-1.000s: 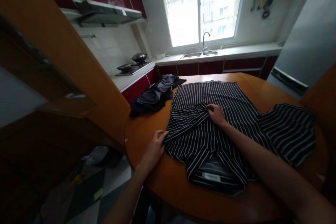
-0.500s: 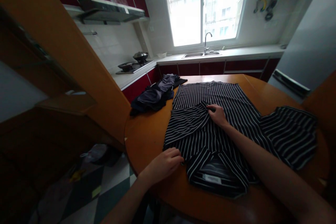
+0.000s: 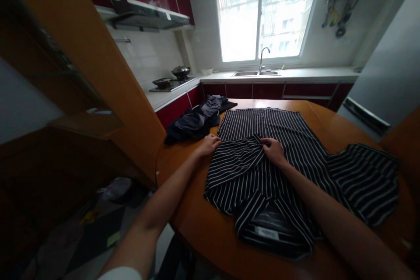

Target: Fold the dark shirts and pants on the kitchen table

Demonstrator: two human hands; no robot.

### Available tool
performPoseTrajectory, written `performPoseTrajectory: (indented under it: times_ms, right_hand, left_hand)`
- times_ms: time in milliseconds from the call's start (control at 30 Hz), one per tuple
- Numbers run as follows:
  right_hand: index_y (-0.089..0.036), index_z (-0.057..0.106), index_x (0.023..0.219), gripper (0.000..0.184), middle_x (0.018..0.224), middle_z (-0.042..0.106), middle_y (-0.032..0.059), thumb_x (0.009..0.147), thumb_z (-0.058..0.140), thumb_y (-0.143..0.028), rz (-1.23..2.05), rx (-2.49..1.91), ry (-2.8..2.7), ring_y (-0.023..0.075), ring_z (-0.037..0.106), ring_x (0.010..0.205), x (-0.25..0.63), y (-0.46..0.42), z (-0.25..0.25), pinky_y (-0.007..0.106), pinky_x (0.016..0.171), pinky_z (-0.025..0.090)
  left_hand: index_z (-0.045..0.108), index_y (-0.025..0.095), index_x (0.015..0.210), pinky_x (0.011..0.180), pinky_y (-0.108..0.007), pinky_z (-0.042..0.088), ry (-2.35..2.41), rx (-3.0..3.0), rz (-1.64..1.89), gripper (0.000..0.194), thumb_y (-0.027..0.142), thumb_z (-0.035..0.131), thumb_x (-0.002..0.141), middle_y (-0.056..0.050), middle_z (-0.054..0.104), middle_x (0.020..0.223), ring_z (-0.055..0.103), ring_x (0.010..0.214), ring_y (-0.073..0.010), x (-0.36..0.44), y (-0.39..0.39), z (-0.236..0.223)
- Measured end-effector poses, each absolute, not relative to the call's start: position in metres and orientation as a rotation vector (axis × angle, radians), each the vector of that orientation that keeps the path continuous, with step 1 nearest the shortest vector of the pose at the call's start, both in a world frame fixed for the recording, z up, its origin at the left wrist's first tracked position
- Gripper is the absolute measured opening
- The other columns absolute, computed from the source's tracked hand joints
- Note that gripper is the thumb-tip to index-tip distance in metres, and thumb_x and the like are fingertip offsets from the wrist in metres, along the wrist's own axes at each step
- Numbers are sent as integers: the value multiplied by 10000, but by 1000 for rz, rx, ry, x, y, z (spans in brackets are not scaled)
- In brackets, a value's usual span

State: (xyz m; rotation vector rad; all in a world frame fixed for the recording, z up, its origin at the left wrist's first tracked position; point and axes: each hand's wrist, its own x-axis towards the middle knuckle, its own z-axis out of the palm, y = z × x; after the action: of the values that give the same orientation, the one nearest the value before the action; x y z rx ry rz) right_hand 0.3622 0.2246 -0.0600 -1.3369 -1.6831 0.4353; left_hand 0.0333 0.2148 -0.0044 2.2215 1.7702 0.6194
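A black-and-white striped shirt (image 3: 288,140) lies spread on the round wooden table (image 3: 187,214), its collar and white label towards me. The left-hand sleeve (image 3: 232,159) is folded inward across the body, while the other sleeve (image 3: 364,175) reaches out to the right. My right hand (image 3: 274,152) is closed, pinching the cuff end of the folded sleeve near the shirt's middle. At the shirt's left edge, where the folded sleeve meets it, my left hand (image 3: 209,144) has its fingers closed on the fabric.
A heap of dark clothes (image 3: 197,118) lies at the table's far left edge. Behind stand a counter with a sink (image 3: 257,73) and a stove holding pans (image 3: 180,71). A wooden partition (image 3: 131,96) rises on the left, and a pale appliance (image 3: 390,61) stands at right.
My left hand has moved away from me along the shirt's left side, from near the shoulder to the folded sleeve's far edge. My right hand keeps its pinch on the cuff.
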Motion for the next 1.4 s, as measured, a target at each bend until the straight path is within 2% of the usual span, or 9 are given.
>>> performPoseTrajectory:
  times_ms: [133, 267, 467, 633, 733, 867, 1167, 1300, 1400]
  right_hand:
    - [-140, 757, 967, 291, 1044, 750, 124, 765, 548, -148, 433, -1287, -1626, 256, 686, 1020, 362, 224, -58, 426, 992, 501]
    - [-160, 751, 987, 283, 1044, 743, 107, 796, 543, -182, 387, -1201, -1526, 248, 677, 1016, 363, 226, -56, 413, 986, 502]
    - [-145, 751, 989, 297, 1050, 722, 133, 775, 545, -159, 334, -1357, -1589, 266, 666, 1002, 365, 230, -64, 420, 976, 499]
    - [-134, 739, 1023, 327, 1077, 703, 151, 772, 529, -143, 284, -1398, -1607, 278, 651, 1018, 363, 230, -65, 432, 985, 487]
    - [-137, 730, 1012, 316, 1055, 711, 139, 772, 524, -148, 291, -1363, -1563, 271, 653, 1005, 363, 228, -62, 422, 965, 496]
    - [-144, 726, 978, 291, 1022, 716, 127, 769, 523, -148, 299, -1358, -1536, 266, 657, 970, 364, 223, -57, 417, 942, 502]
    - [-167, 721, 958, 287, 1015, 670, 120, 807, 481, -126, 204, -1313, -1541, 259, 626, 975, 365, 222, -55, 403, 950, 484]
    - [-168, 745, 970, 296, 1040, 670, 147, 823, 491, -136, 164, -1501, -1643, 291, 612, 1013, 368, 224, -59, 446, 990, 454]
    - [-164, 711, 1161, 361, 1236, 637, 159, 912, 455, -217, 63, -1433, -1728, 316, 544, 1195, 365, 221, -53, 492, 1075, 394]
  left_hand:
    - [705, 161, 774, 1018, -377, 415, 1745, 2261, 583, 317, 338, 526, 966, -72, 600, 1022, 558, 1031, -212, 24, 228, -22]
    - [678, 175, 727, 996, -374, 409, 1828, 2275, 568, 383, 401, 503, 982, -70, 597, 1071, 533, 1039, -219, 15, 227, -30]
    - [688, 185, 1082, 982, -443, 422, 1969, 2252, 596, 264, 348, 507, 980, -113, 608, 1221, 530, 1154, -287, 24, 218, -20]
    - [537, 172, 1396, 1130, -382, 342, 1578, 2508, 618, 430, 318, 335, 1046, -112, 550, 1427, 484, 1327, -229, 59, 181, -16]
    - [398, 166, 1519, 1200, -475, 226, 1518, 2516, 330, 535, 415, 320, 1052, -132, 369, 1592, 298, 1483, -275, 73, 168, -25]
    - [296, 218, 1576, 1214, -556, 117, 1502, 2491, 134, 618, 527, 309, 1041, -115, 184, 1661, 114, 1538, -309, 73, 167, -34]
    - [364, 320, 1550, 1190, -622, 131, 1590, 2504, 236, 629, 620, 371, 997, -77, 197, 1664, 41, 1525, -411, 72, 166, -39]
    - [388, 276, 1543, 1194, -616, 131, 1578, 2525, 228, 637, 613, 353, 1004, -99, 223, 1655, 70, 1524, -405, 77, 156, -24]
    - [348, 278, 1560, 1211, -579, 140, 1517, 2565, 262, 619, 577, 354, 1018, -84, 228, 1656, 91, 1533, -355, 79, 133, -15]
